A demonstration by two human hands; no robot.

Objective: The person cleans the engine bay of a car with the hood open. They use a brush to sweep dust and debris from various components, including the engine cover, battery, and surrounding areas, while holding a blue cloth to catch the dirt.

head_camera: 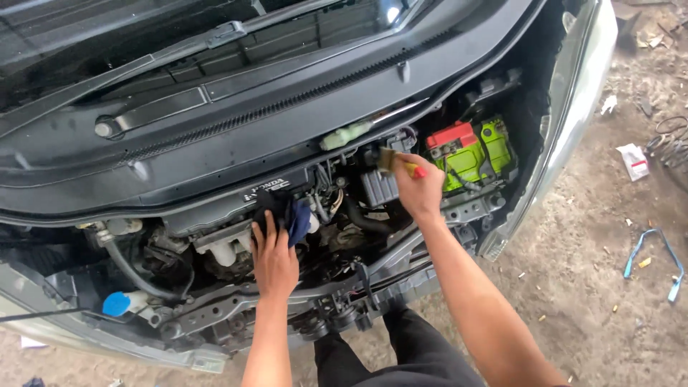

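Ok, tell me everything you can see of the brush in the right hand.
The paintbrush is small, with a yellow handle tipped red and a pale bristle head. The right hand grips its handle, bristles pointing left toward a black engine-bay part beside the green battery. Whether the bristles touch it is unclear.

Open engine bay (215, 308) of a car, seen from above, standing on a dirt floor (588, 287). In the bay: a green battery (473, 158) with a red cover at right, a blue cap (115, 303) at lower left, a dark cloth (287, 211) on the engine under the left hand (274, 261). On the floor: a blue strap (656, 261), a white wrapper (634, 161), scattered butts.
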